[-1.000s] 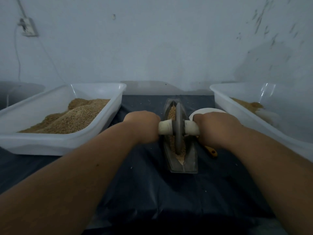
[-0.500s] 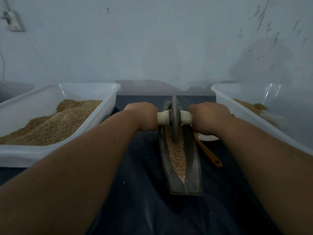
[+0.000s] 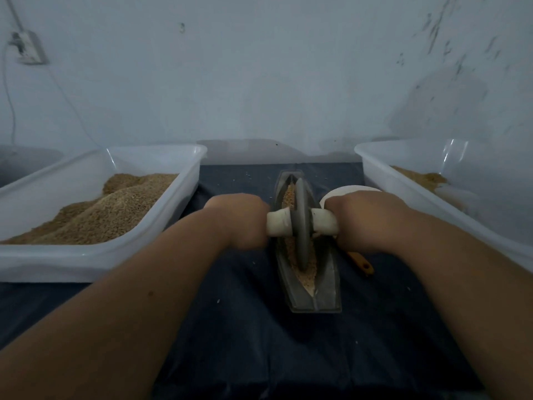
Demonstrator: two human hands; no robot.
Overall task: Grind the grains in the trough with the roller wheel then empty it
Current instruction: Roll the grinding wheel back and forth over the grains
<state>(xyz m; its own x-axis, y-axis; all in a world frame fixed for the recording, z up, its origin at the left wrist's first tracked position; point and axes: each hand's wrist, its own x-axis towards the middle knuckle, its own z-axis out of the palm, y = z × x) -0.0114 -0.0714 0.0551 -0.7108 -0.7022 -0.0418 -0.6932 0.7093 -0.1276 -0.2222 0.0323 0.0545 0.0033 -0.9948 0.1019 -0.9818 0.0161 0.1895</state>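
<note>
Roller wheel point(image 3: 301, 223) nearer along trough point(image 3: 328, 284), grains point(image 3: 307, 278) before near tip.

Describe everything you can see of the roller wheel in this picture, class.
The roller wheel is a thin, dull grey disc, metal by its look. It stands upright on its edge, in line with the trough. A thick off-white handle passes through its centre and sticks out on both sides. The left hand grips one end and the right hand grips the other. Its lower rim sits in the tan grains, toward the trough's near end. Its outline is slightly blurred.
</note>
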